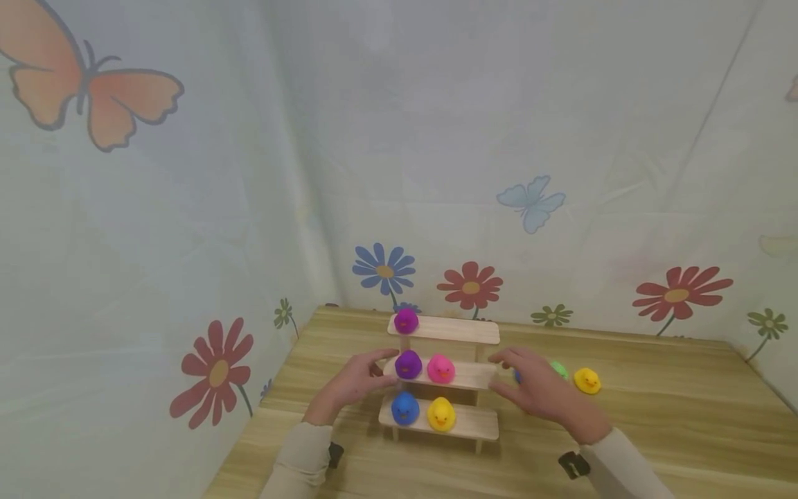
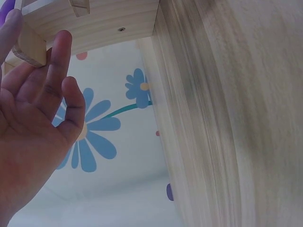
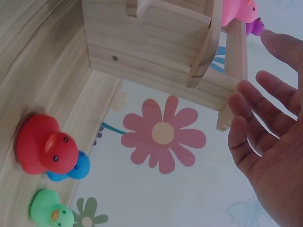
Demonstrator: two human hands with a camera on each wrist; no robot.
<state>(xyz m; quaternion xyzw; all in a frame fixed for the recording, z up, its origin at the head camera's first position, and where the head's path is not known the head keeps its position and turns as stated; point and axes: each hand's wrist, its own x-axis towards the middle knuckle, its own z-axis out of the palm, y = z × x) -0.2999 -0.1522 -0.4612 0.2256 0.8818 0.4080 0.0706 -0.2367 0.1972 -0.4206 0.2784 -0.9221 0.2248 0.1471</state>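
Note:
A three-tier wooden rack [image 1: 458, 330] holds rubber ducks. On its top tier is a purple duck [image 1: 406, 321]; the middle tier bears another purple duck [image 1: 408, 364] and a pink duck [image 1: 441, 369]. Below sit a blue duck [image 1: 405, 408] and a yellow duck [image 1: 441, 414]. My left hand [image 1: 355, 380] is at the middle tier's left end, thumb and fingers on either side of its edge, fingers fairly straight. At the opposite end, my right hand [image 1: 530, 384] has its fingers spread; the right wrist view shows a gap between them and the rack, with nothing held.
Right of the rack, more ducks rest on the wooden table [image 1: 673, 395]: a yellow one [image 1: 587, 380], a green one [image 3: 51, 209], a red one [image 3: 46, 144] and a blue one [image 3: 78, 165]. A cloth wall [image 1: 436, 138] printed with flowers and butterflies stands behind.

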